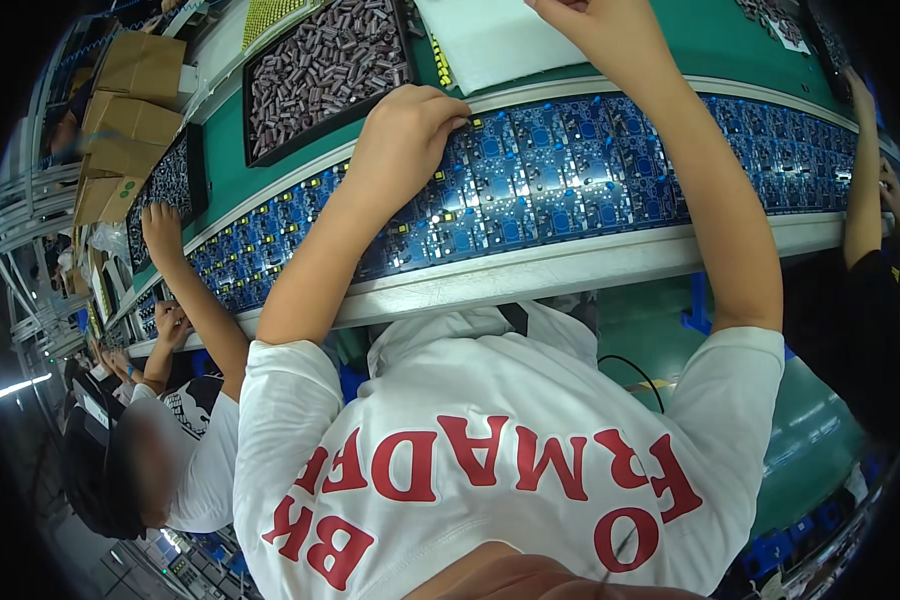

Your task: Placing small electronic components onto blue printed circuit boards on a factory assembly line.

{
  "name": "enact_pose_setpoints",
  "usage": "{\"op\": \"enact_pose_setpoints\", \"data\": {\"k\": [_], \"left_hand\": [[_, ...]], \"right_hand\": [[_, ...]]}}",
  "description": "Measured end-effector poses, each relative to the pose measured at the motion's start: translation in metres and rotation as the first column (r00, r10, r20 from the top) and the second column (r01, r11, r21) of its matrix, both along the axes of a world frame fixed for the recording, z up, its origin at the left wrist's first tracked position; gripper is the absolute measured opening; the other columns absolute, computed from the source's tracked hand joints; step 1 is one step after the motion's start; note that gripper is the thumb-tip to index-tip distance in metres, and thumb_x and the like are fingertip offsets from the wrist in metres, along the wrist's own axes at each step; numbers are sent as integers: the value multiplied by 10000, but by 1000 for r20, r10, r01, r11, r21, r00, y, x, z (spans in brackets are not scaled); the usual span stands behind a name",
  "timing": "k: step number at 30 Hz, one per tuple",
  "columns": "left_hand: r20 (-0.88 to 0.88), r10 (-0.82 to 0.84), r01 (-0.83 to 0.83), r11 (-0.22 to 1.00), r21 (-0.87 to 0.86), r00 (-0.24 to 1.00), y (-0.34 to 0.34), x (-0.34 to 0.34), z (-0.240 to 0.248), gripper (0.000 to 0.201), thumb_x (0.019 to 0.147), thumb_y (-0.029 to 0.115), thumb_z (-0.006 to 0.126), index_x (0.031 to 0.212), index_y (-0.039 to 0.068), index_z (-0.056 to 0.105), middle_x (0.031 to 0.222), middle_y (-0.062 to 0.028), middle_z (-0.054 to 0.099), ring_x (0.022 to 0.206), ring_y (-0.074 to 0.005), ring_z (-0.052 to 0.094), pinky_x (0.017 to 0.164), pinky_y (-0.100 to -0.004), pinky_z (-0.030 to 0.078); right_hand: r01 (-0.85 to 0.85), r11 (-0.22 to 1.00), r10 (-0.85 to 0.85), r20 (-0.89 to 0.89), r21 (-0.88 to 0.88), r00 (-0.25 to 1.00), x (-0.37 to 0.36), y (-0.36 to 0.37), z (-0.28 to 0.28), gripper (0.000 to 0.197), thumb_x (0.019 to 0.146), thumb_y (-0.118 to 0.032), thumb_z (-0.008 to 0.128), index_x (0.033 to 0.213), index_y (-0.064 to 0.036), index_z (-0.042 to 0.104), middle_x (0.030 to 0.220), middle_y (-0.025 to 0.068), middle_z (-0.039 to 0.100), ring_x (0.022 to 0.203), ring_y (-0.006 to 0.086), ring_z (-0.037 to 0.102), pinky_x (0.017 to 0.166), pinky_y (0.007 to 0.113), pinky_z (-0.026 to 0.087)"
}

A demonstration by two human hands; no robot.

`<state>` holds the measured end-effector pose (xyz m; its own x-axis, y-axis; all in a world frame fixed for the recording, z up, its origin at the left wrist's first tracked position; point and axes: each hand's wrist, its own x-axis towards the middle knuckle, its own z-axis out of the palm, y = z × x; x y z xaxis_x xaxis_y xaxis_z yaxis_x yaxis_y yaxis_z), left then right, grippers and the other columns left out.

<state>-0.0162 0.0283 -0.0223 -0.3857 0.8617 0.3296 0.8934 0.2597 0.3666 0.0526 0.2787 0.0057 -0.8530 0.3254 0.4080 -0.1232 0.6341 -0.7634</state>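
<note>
One PCB row (545, 190) ran L-R; L hand (407, 130) was nearer, curled at its far edge (hold hidden), R hand (585, 15) beyond, cut off, state unclear

Blue printed circuit boards (560, 190), densely populated with small parts, lie flat in a long row between pale metal rails (530, 268). Small yellow block-shaped components (403, 229) sit on the boards across the left stretch, the rightmost ones near mid-row.

Brown cardboard boxes (128, 130), glossy green floor (810, 435), lit tube light (18, 387)
</note>
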Motion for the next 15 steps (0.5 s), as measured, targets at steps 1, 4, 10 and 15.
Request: {"op": "enact_pose_setpoints", "data": {"k": [1, 4, 10, 15], "left_hand": [[6, -7, 7, 1000, -2, 1000, 0, 0, 1, 99, 860, 46, 714, 946, 21, 756, 884, -128, 707, 880, -343, 665, 828, -432, 537], [20, -15, 15, 1000, 2, 1000, -1, 0, 0, 100, 863, 49, 713, 948, 19, 755, 879, -129, 704, 883, -343, 663, 830, -434, 535], [10, -21, 21, 999, 30, 1000, -2, -1, -2, 98, 869, 58, 711, 949, 17, 753, 875, -129, 701, 886, -341, 661, 831, -433, 533], [25, -19, 18, 1000, 7, 1000, -1, -2, -1, 100, 876, 61, 707, 953, 18, 752, 878, -130, 701, 885, -340, 660, 835, -430, 532]], "right_hand": [[6, 1000, -6, 2, 8, 1000, 0, 0, 1, 151, 902, -92, 692, 1017, -10, 748, 961, 136, 728, 833, 239, 710, 758, 330, 563], [-8, 1000, 8, -10, -26, 1000, -1, -3, -1, 150, 904, -97, 695, 1017, -13, 749, 960, 133, 725, 836, 236, 708, 760, 330, 562], [-13, 999, 13, -5, -33, 1000, -5, -7, -1, 153, 905, -101, 704, 1023, -14, 749, 963, 129, 722, 837, 228, 705, 760, 327, 562], [-4, 1000, 4, 12, -2, 1000, -5, -6, 0, 153, 907, -100, 704, 1027, -15, 748, 954, 128, 724, 839, 224, 706, 756, 326, 561]]}}
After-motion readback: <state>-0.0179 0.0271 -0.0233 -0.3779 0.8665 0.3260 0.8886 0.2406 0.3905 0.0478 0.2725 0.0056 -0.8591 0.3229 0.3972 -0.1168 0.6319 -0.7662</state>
